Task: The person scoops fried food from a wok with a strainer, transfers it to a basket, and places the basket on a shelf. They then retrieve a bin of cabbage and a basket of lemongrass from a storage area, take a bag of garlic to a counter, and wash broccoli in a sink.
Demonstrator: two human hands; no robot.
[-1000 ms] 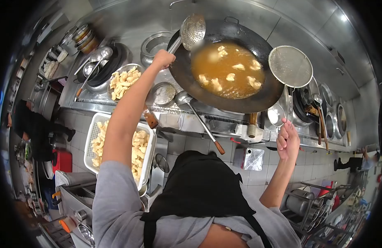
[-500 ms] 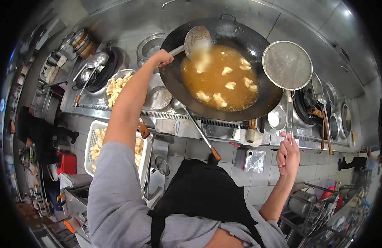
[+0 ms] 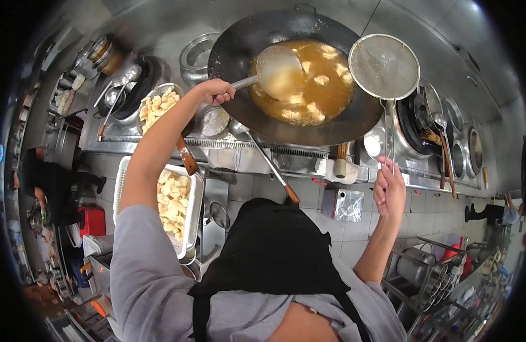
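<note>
My left hand point(image 3: 218, 91) is closed around the handle of a perforated skimmer point(image 3: 277, 64). The skimmer's bowl is over the left part of the liquid in a large black wok point(image 3: 231, 54), with a blurred pale piece at its lower edge. Several pale, battered-looking pieces point(image 3: 315, 111) float in the bubbling amber liquid point(image 3: 337, 94). On the other side, my right hand point(image 3: 390, 188) grips the lower handle of a round fine-mesh strainer point(image 3: 384, 66). Its mesh lies above the wok's right rim and looks bare.
A white basket point(image 3: 196, 219) of pale pieces stands below my left forearm, and a bowl point(image 3: 140, 117) of similar pieces sits on the stove. A wooden-handled ladle point(image 3: 268, 159) and a bamboo brush point(image 3: 341, 162) lie along the front edge. Two people are at the far sides.
The skimmer has moved down and right, lower over the liquid. The strainer and my right hand have shifted slightly left and up in view. The whole view has tilted a little.
</note>
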